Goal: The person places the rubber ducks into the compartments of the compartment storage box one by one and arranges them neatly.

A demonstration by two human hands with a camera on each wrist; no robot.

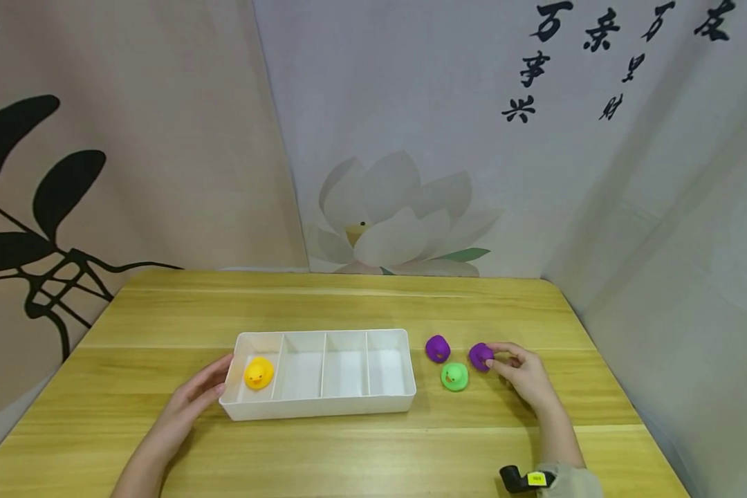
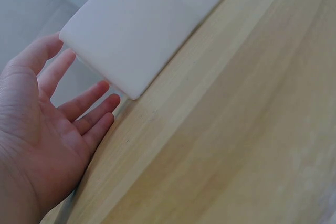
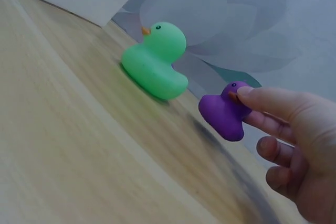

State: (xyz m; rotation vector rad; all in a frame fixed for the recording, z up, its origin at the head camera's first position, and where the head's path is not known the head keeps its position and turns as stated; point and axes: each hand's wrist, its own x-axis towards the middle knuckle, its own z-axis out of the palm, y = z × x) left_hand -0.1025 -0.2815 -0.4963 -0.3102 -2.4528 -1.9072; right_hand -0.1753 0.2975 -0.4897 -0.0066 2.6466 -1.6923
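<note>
Between the thumb and fingers of my right hand (image 1: 529,379) a small purple rubber duck (image 3: 223,113) is pinched by its head, close over the table. A green rubber duck (image 1: 454,377) and a second purple rubber duck (image 1: 438,349) sit to its left. My left hand (image 1: 187,404) is at the left end of a white tray (image 1: 324,407) with four compartments side by side. In the left wrist view its fingers are loosely spread, the tips right at the tray's end wall (image 2: 123,40). A yellow rubber duck (image 1: 259,373) lies in the leftmost compartment.
The tray and ducks are on a wooden table (image 1: 324,456). Cloth hangings with a printed lotus (image 1: 404,214) and dark writing stand behind its back edge. A black device (image 1: 518,479) with a yellow label is worn at the right sleeve.
</note>
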